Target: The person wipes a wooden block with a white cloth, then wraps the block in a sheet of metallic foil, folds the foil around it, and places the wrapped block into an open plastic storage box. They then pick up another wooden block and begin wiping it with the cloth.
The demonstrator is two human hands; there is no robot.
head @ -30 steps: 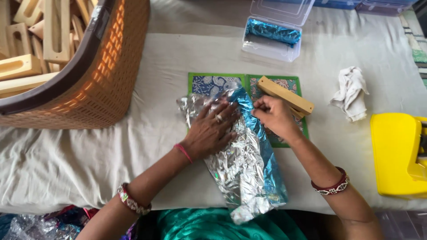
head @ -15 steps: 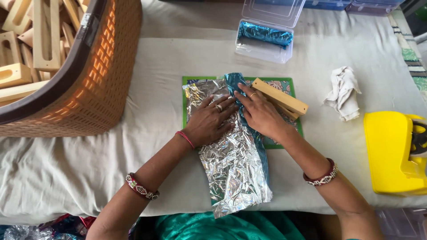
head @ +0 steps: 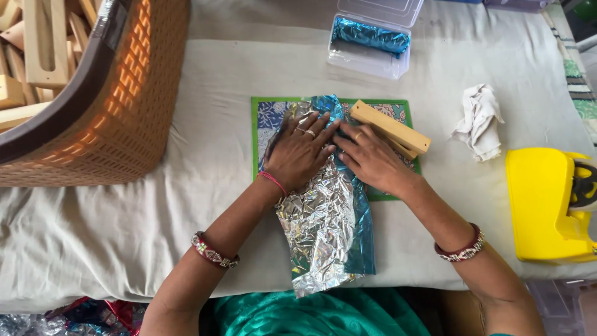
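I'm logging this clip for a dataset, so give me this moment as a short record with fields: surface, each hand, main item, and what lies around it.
surface: table under a pale cloth
left hand: left hand flat on the foil sheet, palm down
right hand: right hand flat on the same sheet, beside the left
main item: crinkled foil, silver on one face and blue on the other, lying over a green patterned mat
wooden block: on the mat, by the right fingers
behind: clear box holding a blue foil roll
left side: woven basket with wooden pieces
right side: white rag, yellow dispenser

Basket (head: pixel 118 124) left, dispenser (head: pixel 547 205) right
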